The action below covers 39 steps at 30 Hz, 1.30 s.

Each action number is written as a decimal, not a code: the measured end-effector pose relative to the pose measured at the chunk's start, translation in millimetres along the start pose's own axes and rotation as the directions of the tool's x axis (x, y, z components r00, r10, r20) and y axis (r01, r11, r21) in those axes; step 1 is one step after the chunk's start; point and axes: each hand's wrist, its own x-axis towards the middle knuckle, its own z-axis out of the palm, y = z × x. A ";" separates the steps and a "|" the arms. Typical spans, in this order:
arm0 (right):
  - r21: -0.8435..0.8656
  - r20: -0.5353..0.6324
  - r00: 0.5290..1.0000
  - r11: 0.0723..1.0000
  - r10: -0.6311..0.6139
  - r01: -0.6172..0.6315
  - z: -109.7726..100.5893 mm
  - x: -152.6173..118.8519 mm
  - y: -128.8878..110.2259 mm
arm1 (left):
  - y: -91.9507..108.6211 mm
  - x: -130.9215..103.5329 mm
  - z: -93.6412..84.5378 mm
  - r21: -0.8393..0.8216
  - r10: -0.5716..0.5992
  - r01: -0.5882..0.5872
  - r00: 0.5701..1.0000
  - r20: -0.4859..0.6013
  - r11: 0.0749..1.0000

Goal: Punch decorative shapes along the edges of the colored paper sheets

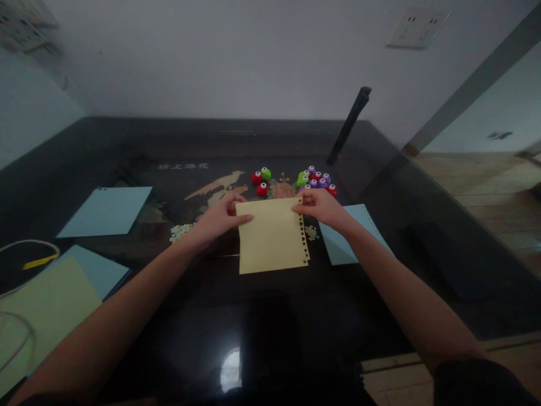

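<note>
Two or more yellow sheets [273,239] with punched holes along their right edge are held upright above the dark table, slightly out of line with each other at the right. My left hand [224,216] pinches their top left corner, thumb in front. At the top right corner my right hand [319,206] grips them between thumb and fingers. Behind the sheets lie a red piece [262,189] and a green piece [265,173] with white round tops. Several purple, red and green pieces [315,179] cluster behind my right hand.
Blue sheets lie at the left [107,211] and under my right forearm [355,234]. A yellow sheet [54,304] rests on blue ones at the near left, beside a white cable [38,241]. A black rod [349,125] stands at the back right of the table [169,135].
</note>
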 end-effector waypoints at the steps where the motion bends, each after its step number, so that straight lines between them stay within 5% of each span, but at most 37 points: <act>1: 0.061 -0.016 1.000 0.998 -0.002 0.003 -2.5 -0.6 -2.0 | 0.4 -0.9 0.2 -0.103 -0.020 0.025 0.999 0.050 0.994; 5: 0.162 -0.098 0.995 0.987 0.010 0.006 -9.7 -3.4 -9.3 | 2.3 -9.6 9.0 -0.207 -0.073 0.132 0.960 0.269 0.969; 7: 0.176 -0.119 0.993 0.984 0.018 0.003 -11.1 -4.5 -11.0 | 3.0 -14.5 16.9 -0.209 -0.092 0.157 0.952 0.292 0.965; 19: 0.238 -0.189 0.981 0.971 0.048 -0.002 -9.3 -1.2 -3.9 | -7.1 -20.0 41.3 -0.373 -0.077 0.147 0.977 0.197 0.916; 24: 0.274 -0.255 0.963 0.962 0.082 -0.010 -10.4 1.8 0.2 | -13.7 -16.1 51.9 -0.579 -0.106 0.067 0.994 -0.032 0.812; 31: -0.179 -0.169 0.982 0.982 -0.088 0.057 5.6 27.0 -2.2 | -10.4 -6.1 41.0 -0.783 -0.161 -0.189 0.925 -0.345 0.592; 39: -0.546 -0.170 0.979 0.838 -0.109 -0.002 39.6 72.8 -6.9 | -14.8 -2.1 37.0 -0.781 -0.160 -0.192 0.924 -0.349 0.593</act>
